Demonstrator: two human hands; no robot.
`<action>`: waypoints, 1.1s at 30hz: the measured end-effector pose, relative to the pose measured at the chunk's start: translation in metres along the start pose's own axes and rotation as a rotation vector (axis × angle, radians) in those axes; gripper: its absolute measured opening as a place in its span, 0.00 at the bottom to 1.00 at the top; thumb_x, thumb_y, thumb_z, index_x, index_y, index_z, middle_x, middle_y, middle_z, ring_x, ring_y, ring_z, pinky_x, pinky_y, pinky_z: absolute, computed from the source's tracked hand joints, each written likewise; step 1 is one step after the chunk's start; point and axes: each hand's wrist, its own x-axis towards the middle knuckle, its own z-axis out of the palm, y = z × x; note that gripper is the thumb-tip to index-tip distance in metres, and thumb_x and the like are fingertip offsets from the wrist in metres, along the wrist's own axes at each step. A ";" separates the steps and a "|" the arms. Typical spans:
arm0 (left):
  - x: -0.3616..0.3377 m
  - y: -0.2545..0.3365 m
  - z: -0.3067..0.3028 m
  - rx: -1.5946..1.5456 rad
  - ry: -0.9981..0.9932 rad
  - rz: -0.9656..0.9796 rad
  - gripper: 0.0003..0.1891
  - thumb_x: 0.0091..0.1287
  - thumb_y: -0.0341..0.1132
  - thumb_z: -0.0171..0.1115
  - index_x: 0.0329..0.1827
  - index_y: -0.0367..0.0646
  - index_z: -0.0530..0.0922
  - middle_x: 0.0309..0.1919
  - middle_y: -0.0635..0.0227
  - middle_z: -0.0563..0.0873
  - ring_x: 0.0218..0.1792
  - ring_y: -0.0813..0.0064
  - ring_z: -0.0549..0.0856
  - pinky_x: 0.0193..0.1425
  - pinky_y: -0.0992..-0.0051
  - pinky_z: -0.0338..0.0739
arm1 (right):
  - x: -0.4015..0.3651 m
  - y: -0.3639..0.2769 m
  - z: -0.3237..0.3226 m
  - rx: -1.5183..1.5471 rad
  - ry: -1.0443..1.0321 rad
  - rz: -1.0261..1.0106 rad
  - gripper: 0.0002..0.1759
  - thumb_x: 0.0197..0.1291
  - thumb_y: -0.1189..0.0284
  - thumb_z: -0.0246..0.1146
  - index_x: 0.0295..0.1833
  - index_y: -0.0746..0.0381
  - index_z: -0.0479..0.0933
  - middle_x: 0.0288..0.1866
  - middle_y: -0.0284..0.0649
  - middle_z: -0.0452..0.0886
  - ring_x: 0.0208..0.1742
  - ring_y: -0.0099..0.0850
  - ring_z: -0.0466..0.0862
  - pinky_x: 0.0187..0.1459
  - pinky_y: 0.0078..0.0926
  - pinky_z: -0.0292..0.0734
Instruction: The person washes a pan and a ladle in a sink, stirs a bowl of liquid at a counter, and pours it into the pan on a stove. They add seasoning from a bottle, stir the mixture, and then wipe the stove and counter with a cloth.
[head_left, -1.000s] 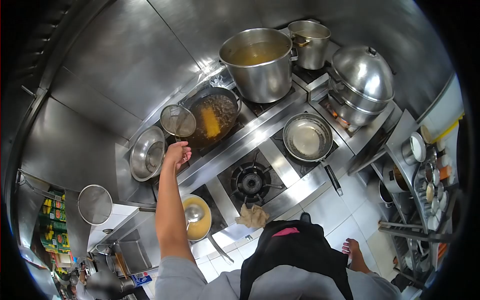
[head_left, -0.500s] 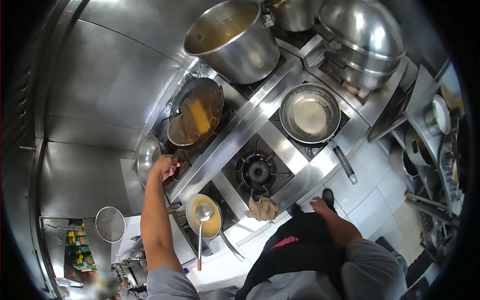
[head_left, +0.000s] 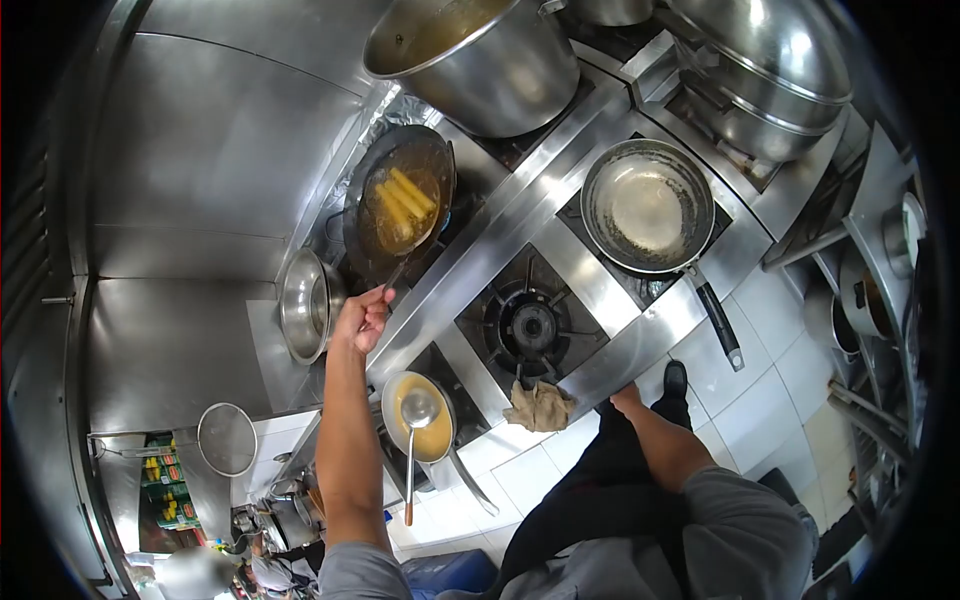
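Observation:
My left hand [head_left: 366, 318] is closed around the thin handle of a skimmer [head_left: 401, 267], which reaches into the dark wok [head_left: 362, 242]. The skimmer's head is hard to make out in the oil. Several long yellow rolls [head_left: 409, 198] lie side by side in the bubbling brown oil. Just left of this hand is a shiny steel bowl [head_left: 290, 305]. My right hand [head_left: 627, 399] hangs low by my leg at the stove's front edge, right of a crumpled tan cloth [head_left: 540, 407]. Its fingers are mostly hidden.
A ladle [head_left: 418, 408] rests in a small pan [head_left: 447, 425] of yellow liquid. A bare burner [head_left: 527, 325] and a frying pan [head_left: 650, 208] are on the stove. Behind stand a large stockpot [head_left: 500, 80] and a domed steamer [head_left: 765, 120]. A round strainer [head_left: 227, 440] lies at left.
My left hand has moved right and towards the wok with the skimmer. The yellow rolls, earlier bunched together, now lie spread apart. My right hand has shifted slightly nearer the stove edge.

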 end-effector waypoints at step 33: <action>-0.208 -0.419 -0.402 1.311 0.727 0.206 0.19 0.67 0.44 0.69 0.56 0.45 0.78 0.46 0.52 0.88 0.50 0.47 0.86 0.51 0.50 0.80 | -0.233 -0.133 0.089 -0.064 -0.958 0.197 0.30 0.74 0.44 0.55 0.66 0.56 0.74 0.60 0.40 0.82 0.58 0.32 0.81 0.55 0.35 0.79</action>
